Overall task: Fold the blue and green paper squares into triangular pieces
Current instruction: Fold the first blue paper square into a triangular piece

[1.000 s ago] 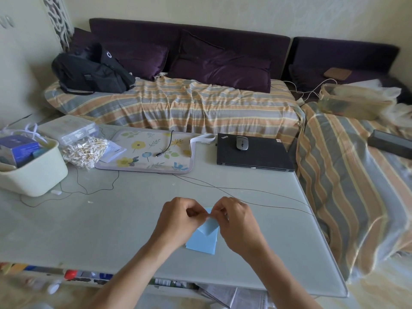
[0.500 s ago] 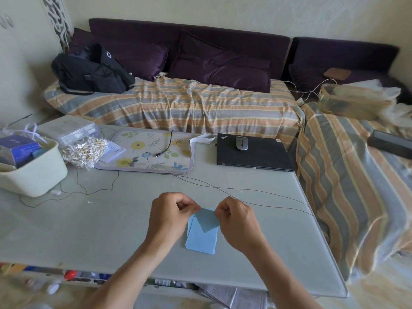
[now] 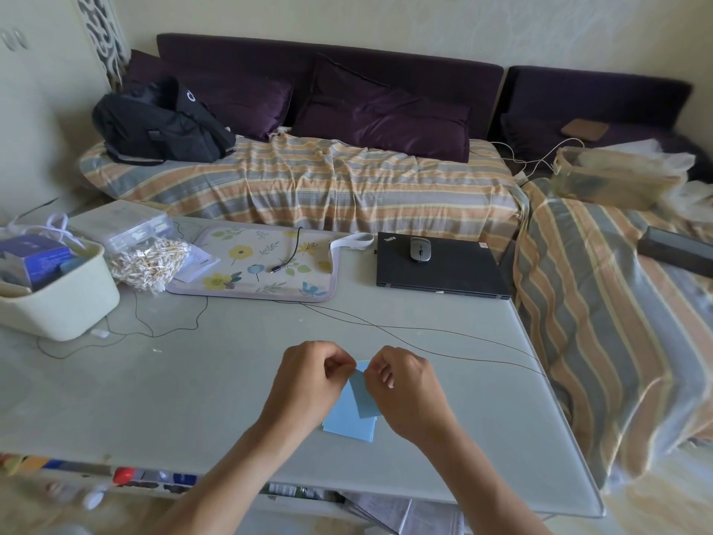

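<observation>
Striped sofa [image 3: 308, 183] along the far wall, purple cushions [image 3: 382, 117] against its back, black bag [image 3: 162, 125] at its left end. Second striped seat [image 3: 602, 287] down the right side, with a tan basket [image 3: 613, 175] and a dark box [image 3: 675, 251] on it.

Pale glass table [image 3: 154, 399] in front, filling most of the view. On its far left corner, cream tub [image 3: 61, 303] holding a blue box [image 3: 31, 256]. Just beside the tub, clear bag of cotton swabs [image 3: 148, 260], with a clear plastic case [image 3: 123, 225] behind. Floral mat [image 3: 262, 264] in the far middle, a short black cable [image 3: 289, 252] lying on it. Closed black laptop [image 3: 440, 266] at the far right edge, grey mouse [image 3: 419, 249] resting on its lid. Thin dark wire [image 3: 424, 334] trailing across the tabletop from the mat to the right edge.

Near the front edge, both arms reaching in. Left hand [image 3: 308, 384] and right hand [image 3: 405, 391] close together, fingers curled, each pinching the upper end of a blue paper [image 3: 360, 391] between them. Sheet lifted at the top, tilted, lower part over a small stack of blue squares [image 3: 349, 426] lying flat on the table between the wrists. Green paper not made out anywhere.
</observation>
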Demonstrator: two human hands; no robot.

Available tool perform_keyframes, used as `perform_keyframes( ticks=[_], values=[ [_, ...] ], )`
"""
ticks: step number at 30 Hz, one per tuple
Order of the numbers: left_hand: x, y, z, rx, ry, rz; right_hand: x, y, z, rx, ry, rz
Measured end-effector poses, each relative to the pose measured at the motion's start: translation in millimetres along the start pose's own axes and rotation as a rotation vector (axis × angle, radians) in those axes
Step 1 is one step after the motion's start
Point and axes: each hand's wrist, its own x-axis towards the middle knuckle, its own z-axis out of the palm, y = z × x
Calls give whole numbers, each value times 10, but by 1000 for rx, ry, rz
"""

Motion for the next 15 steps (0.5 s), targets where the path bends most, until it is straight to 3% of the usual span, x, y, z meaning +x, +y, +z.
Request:
perform_keyframes(
  ticks=[15],
  values=[
    [-17,20,-15,18,47,-1,20,-59,81,32,58,-51]
  ],
)
